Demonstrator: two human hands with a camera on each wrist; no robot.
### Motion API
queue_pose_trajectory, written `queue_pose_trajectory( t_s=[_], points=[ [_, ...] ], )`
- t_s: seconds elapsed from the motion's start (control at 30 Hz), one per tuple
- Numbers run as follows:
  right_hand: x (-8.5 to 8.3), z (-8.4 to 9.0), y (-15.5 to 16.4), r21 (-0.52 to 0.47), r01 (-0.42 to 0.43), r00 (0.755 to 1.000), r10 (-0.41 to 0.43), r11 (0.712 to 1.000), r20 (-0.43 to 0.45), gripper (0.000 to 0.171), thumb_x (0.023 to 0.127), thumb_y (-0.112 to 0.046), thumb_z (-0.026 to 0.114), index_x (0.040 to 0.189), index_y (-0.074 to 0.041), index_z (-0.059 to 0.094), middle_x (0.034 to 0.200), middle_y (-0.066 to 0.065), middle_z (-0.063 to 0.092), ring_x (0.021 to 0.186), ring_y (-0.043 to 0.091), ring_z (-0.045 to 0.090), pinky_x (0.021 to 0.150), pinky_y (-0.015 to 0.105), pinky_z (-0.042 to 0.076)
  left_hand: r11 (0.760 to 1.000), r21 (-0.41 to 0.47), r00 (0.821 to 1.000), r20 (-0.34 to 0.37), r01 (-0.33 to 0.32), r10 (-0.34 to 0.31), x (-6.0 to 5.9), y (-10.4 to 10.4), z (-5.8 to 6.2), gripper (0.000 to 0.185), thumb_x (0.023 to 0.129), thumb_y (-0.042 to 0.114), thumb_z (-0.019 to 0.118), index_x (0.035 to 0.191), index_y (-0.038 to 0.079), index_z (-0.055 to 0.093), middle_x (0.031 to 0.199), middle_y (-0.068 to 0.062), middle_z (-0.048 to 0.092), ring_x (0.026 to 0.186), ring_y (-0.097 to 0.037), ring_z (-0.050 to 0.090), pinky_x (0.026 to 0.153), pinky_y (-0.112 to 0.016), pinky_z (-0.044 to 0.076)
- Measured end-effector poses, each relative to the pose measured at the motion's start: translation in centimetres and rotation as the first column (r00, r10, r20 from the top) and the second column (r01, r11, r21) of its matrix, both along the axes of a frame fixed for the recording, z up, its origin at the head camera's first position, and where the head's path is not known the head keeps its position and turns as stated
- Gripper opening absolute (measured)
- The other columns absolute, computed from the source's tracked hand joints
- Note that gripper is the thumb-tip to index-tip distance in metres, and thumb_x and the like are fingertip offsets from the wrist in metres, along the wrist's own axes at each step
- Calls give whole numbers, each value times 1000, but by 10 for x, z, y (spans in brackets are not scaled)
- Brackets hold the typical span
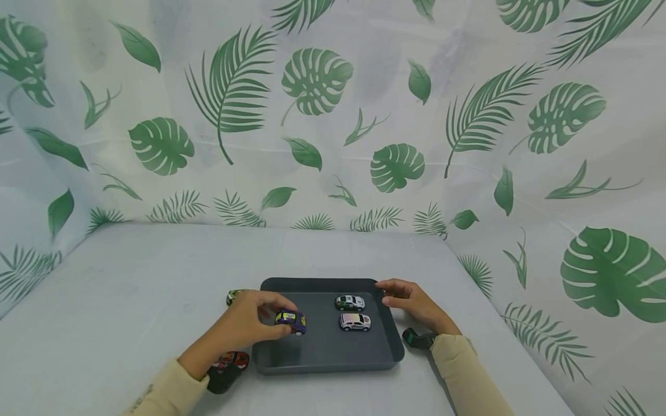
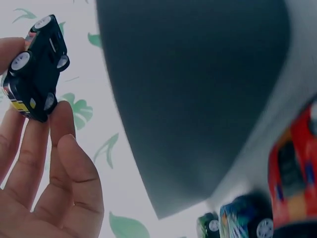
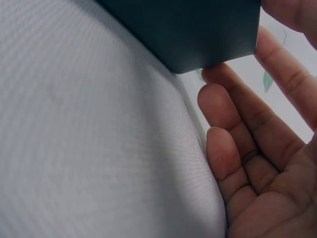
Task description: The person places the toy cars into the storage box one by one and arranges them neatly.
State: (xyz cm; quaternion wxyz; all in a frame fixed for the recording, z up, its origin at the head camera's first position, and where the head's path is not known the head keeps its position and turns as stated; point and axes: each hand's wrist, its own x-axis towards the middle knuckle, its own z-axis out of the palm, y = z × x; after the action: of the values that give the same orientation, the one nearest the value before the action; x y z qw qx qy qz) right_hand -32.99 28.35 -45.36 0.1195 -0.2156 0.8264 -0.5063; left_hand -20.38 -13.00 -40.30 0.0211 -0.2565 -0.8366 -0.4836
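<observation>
Now I'm pinching the small purple-and-yellow toy car (image 1: 291,321) in my left hand (image 1: 244,323).
My right hand (image 1: 413,303) is resting, fingers relaxed, at the dark grey plastic tray (image 1: 322,352)'s corner.

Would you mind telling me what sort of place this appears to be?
Probably a staged tabletop recording booth, not a lived-in room: a leaf-print sheet walls in a grey table, where a dark tray of toy cars sits between two hands.

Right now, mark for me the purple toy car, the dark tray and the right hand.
purple toy car (image 1: 292,319), head view, on its roof.
dark tray (image 1: 328,352), head view, on the bare floor near the front wall.
right hand (image 1: 413,302), head view, on the back of the hand.
</observation>
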Motion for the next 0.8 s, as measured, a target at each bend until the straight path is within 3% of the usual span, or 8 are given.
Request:
queue_pose_trajectory(
  t_s=[0.3,0.57,0.8],
  points=[
    [-1,-2,1,-9,-2,1000,2,1000,6,46,103,-11,73,143,7,63,139,25,66,118,25,63,105,41,47,999,45,998,66,-13,10,0,15,-3,29,88,16,91,114,8,82,110,-2,80,100,-14,72,78,-28,60],
    [-1,-2,0,-14,-9,1000,9,1000,2,46,103,-11,73,144,7,62,140,26,66,122,27,63,107,41,47,996,87,989,146,-11,-2,1,26,-5,31,87,14,93,116,9,83,113,-5,78,98,-19,74,77,-28,61],
    [0,-1,0,-13,-9,1000,9,1000,-4,46,103,-12,73,144,6,63,142,25,65,126,30,62,108,42,46,994,107,987,158,6,-23,1,37,-7,32,89,14,91,119,8,82,115,-12,78,100,-24,75,78,-28,61]
  ],
)
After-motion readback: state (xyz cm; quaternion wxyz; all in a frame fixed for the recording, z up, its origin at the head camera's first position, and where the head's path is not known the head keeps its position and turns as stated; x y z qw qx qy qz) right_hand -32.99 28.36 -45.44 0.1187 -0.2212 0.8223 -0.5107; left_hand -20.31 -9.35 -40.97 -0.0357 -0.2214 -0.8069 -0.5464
